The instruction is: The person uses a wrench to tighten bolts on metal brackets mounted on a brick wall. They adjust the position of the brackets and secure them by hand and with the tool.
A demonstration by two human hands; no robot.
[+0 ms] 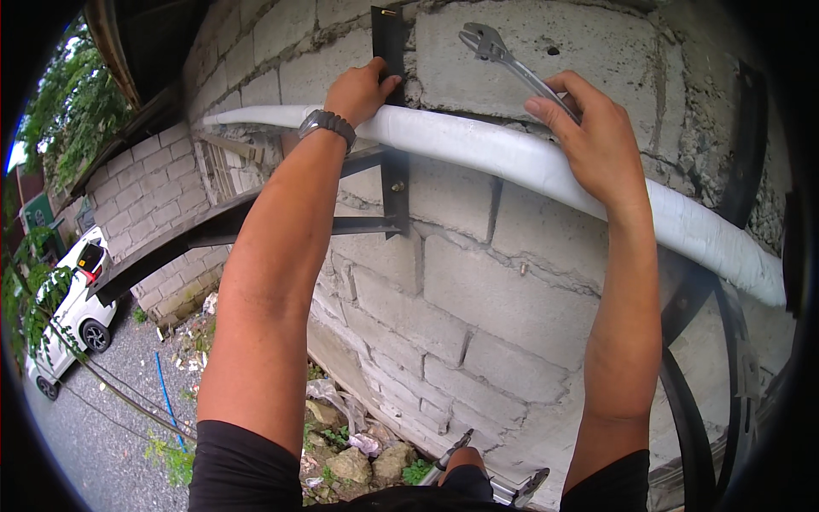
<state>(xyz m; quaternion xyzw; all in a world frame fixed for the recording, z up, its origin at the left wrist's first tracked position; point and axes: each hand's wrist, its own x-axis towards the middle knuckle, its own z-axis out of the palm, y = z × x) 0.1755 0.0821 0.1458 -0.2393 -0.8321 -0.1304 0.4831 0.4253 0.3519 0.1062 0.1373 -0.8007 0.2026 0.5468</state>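
My right hand [597, 141] is closed on the wrench [512, 64]; my left hand [363, 90] grips the bracket [388, 38]. Risk: wrench slips, falls to the ground far below.

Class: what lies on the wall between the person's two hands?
Head view: a bare stretch of white insulated pipe and block wall between left hand and right hand.

The wrench [512, 64] handle vanishes behind the right hand [593, 136]; the bracket [388, 38] top is cut off.
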